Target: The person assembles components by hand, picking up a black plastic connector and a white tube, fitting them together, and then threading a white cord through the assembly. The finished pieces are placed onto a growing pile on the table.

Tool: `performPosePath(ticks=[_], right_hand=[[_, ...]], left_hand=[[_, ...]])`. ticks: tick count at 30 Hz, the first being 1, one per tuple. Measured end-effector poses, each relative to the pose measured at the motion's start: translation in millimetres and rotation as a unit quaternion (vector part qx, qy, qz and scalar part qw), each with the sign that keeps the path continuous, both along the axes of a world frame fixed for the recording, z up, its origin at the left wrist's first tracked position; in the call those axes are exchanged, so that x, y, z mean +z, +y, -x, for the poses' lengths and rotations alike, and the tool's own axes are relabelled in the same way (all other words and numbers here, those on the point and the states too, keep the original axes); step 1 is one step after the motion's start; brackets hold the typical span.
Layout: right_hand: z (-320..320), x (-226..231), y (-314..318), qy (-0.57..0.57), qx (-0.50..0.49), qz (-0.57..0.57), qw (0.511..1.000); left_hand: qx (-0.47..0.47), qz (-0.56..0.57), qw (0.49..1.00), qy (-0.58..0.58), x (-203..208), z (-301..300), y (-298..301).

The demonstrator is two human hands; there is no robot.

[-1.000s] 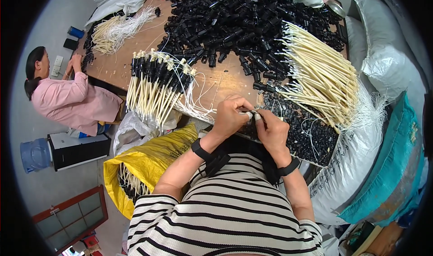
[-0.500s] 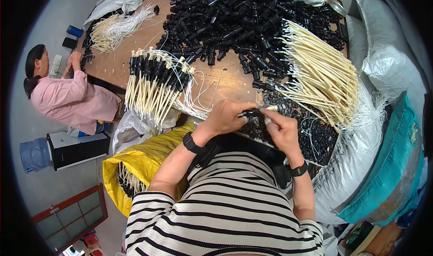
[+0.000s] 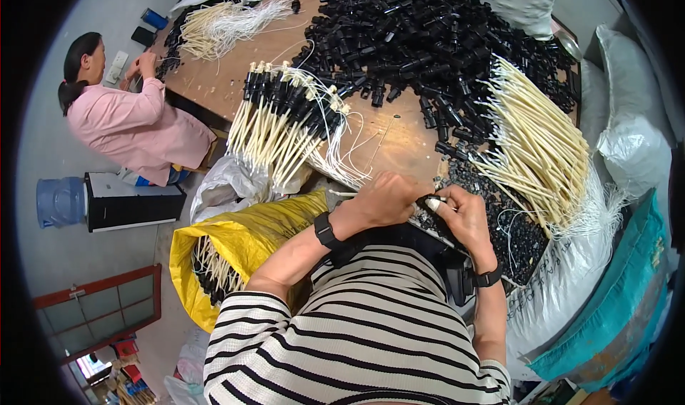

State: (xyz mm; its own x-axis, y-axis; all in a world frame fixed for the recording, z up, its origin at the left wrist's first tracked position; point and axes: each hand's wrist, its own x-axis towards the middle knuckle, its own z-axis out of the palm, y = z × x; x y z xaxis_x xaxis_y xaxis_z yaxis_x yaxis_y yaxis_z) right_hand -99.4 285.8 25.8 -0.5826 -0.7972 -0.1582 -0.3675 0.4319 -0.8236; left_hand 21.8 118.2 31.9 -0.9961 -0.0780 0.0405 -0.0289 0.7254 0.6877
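Head view: pinches a small black part (image 3: 423, 202) with the right hand (image 3: 464, 218) near the table (image 3: 403, 152) edge; curls the left hand (image 3: 389, 198) beside it — cannot tell whether gripping. Shows cream-and-black sticks (image 3: 211, 264) inside a yellow sack (image 3: 250, 232) — and a teal sack (image 3: 606, 316) with hidden contents.

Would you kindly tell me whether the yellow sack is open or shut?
Open: the yellow sack gapes, showing cream tubes and black parts inside.
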Motion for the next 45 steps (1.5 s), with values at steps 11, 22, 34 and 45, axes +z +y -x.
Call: performPosePath(ticks=[11,22,34,45], right_hand=[[-13.1,-7.2,-12.8,0.214,0.078,0.208,0.951],[-16.3,-11.0,-15.7,0.281,0.095,0.185,0.937],[-16.7,12.1,-33.0,0.174,-0.073,0.169,0.967],[-25.3,-5.5,-11.1,0.178,0.09,0.037,0.979]], left_hand=[[0.055,-0.086,0.994,-0.037,-9.3,-9.1,-23.8],[0.069,0.049,0.996,0.023,-11.9,-10.4,-13.6],[0.176,0.123,0.957,0.194,-5.6,-19.4,-44.3],[0.289,0.181,0.91,0.238,-8.8,-8.2,-83.2]])
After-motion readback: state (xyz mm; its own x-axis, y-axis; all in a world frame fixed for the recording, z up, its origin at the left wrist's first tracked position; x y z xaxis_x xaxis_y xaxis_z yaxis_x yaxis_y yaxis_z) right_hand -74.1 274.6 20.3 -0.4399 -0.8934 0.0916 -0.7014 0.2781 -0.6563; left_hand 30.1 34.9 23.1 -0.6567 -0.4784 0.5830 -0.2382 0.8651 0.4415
